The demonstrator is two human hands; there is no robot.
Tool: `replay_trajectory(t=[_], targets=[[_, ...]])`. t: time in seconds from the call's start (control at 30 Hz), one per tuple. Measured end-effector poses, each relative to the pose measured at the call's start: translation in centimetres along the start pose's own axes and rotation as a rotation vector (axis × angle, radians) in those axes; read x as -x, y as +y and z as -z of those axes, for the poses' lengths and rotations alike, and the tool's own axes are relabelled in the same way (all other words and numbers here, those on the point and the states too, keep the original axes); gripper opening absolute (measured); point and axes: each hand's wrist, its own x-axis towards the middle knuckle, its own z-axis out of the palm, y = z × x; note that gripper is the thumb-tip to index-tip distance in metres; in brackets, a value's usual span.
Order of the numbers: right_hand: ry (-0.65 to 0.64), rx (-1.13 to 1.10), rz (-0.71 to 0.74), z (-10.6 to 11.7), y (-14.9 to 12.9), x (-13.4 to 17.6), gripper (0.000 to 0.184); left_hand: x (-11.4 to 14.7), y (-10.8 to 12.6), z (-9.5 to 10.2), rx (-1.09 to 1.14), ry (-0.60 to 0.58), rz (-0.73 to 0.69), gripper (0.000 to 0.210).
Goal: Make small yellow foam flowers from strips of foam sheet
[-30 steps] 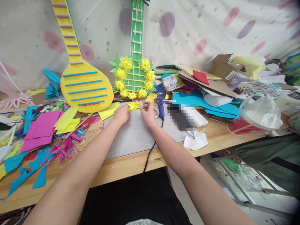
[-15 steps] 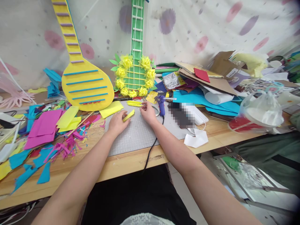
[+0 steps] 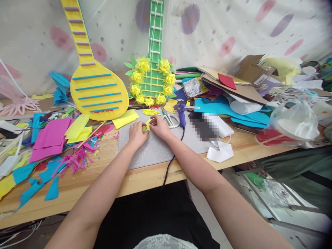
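Observation:
Over the grey cutting mat, my left hand and my right hand meet on a small yellow paper piece. Fingers of both hands are closed on it, and they partly cover it. Just behind them lies a bunch of thin yellow paper strips. White-handled scissors rest right of my right hand, with a purple hot glue gun beside them. A folded yellow sheet lies left of the strips.
A yellow paper instrument and a green one with yellow paper flowers lean at the back. Coloured scraps cover the left. A pixelated dark object, a white paper and a bagged red tub lie right.
My right hand has come from the yellow strips to my left hand, and both now hold the yellow piece. The scissors show more fully. The view has shifted slightly.

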Motion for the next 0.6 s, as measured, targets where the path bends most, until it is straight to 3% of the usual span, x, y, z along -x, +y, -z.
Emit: replay_trajectory(t=[0.17, 0.4, 0.6], targets=[[0.034, -0.133, -0.064, 0.0, 0.2, -0.4, 0.030, -0.1, 0.0, 0.2, 0.124, -0.003, 0.049, 0.030], [0.069, -0.263, -0.117, -0.1, 0.5, -0.5, 0.030, 0.0, -0.5, 0.8, 0.083, 0.052, 0.068, 0.021], [0.118, -0.202, -0.106, 0.0, 0.6, -0.5, 0.035, -0.2, -1.6, 1.2, 0.059, 0.031, 0.077, 0.016]])
